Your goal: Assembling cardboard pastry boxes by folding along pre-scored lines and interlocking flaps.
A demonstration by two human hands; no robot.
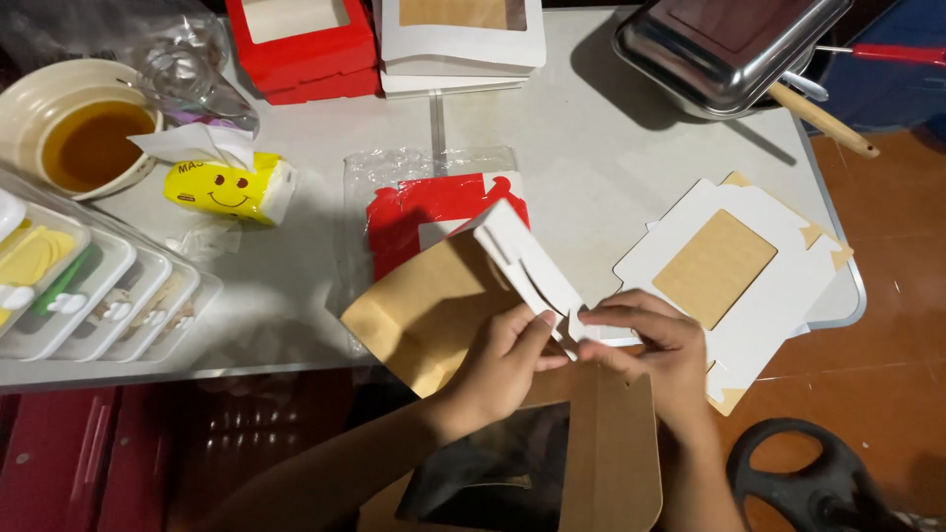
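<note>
Partly folded box blank [463, 296], brown inside, white outside, held over the table [591, 148] edge; left hand [498, 365] and right hand [655, 345] both pinch its white tab to crease it; flat windowed blank [729, 266] lies just right

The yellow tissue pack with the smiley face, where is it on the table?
The yellow tissue pack lies at the table's left side, just right of the bowl of brown liquid and above the stacked clear trays.

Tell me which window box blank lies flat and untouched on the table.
The white blank right of the hands, window panel up; the brown-and-white one is being folded in both hands.
</note>
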